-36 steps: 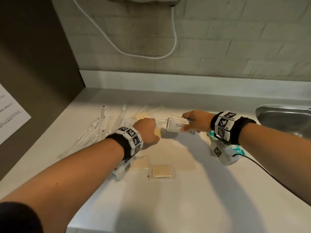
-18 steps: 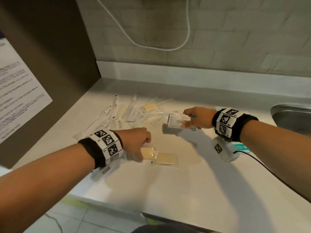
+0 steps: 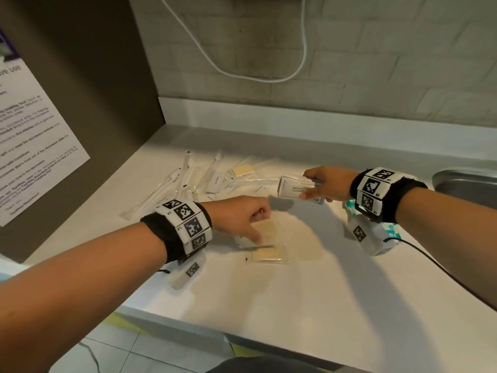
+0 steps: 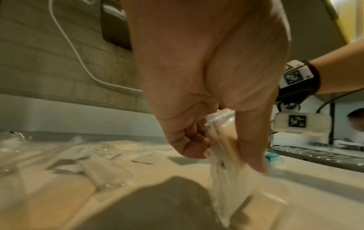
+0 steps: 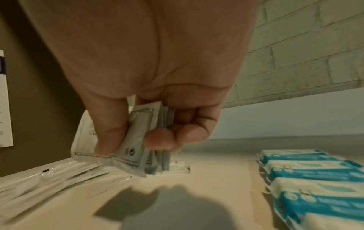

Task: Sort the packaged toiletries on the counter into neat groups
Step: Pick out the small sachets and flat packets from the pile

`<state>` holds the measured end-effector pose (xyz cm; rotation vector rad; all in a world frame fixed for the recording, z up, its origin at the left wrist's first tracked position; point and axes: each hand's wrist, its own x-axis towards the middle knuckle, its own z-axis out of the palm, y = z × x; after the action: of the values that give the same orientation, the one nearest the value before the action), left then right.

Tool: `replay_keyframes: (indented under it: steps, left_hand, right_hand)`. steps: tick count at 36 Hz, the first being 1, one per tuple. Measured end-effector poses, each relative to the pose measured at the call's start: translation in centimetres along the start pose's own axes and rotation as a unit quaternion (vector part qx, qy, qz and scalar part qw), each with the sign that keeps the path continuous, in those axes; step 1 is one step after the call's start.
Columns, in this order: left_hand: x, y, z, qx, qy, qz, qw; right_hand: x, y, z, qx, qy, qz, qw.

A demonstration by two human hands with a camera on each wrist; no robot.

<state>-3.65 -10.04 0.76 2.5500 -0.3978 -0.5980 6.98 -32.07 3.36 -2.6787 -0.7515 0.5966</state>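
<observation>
My left hand point(image 3: 255, 227) pinches a clear packet with a tan pad point(image 3: 267, 229) and holds it on edge just above the counter. The left wrist view shows the thumb and fingers of that hand point(image 4: 226, 153) on the packet point(image 4: 228, 149), its lower end down at the counter. A second tan packet point(image 3: 269, 254) lies flat just in front. My right hand point(image 3: 313, 190) grips a stack of white shampoo sachets point(image 3: 291, 187) in the air; in the right wrist view the hand point(image 5: 135, 140) is curled round the sachets point(image 5: 135, 123).
Long clear toothbrush packets point(image 3: 185, 181) and another tan packet point(image 3: 243, 170) lie heaped at the back left. Teal tissue packs point(image 5: 315, 171) sit in a row under my right wrist. A steel sink point(image 3: 465, 184) is at the right. The counter's front edge point(image 3: 242, 327) is near.
My left hand came back from the heap toward the front with a tan packet and now holds it by the flat one. The right hand has stayed in place with the sachets.
</observation>
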Motion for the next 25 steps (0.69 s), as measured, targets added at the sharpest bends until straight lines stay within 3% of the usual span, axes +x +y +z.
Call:
replay_keyframes:
  steps: [6, 12, 16, 21, 25]
  left_hand:
    - [0.4, 0.8, 3.0, 0.037, -0.042, 0.001, 0.998]
    - [0.0, 0.8, 3.6, 0.104, -0.040, -0.029, 0.993]
    - [-0.4, 0.8, 4.1, 0.172, -0.033, -0.014, 0.984]
    - [-1.4, 0.0, 4.6, 0.089, -0.003, -0.027, 0.996]
    - [-2.8, -2.4, 2.1, 0.021, 0.062, -0.085, 0.994]
  right_hand:
    - [-0.3, 0.3, 0.1, -0.006, 0.002, 0.008, 1.000]
    - [0.0, -0.5, 1.1, 0.002, -0.012, -0.001, 1.000]
    - [0.6, -1.2, 1.5, 0.011, -0.012, -0.014, 1.000]
    - [1.1, -2.0, 1.9, 0.008, -0.013, -0.025, 1.000]
    - [1.6, -2.4, 1.9, 0.001, -0.011, -0.031, 0.999]
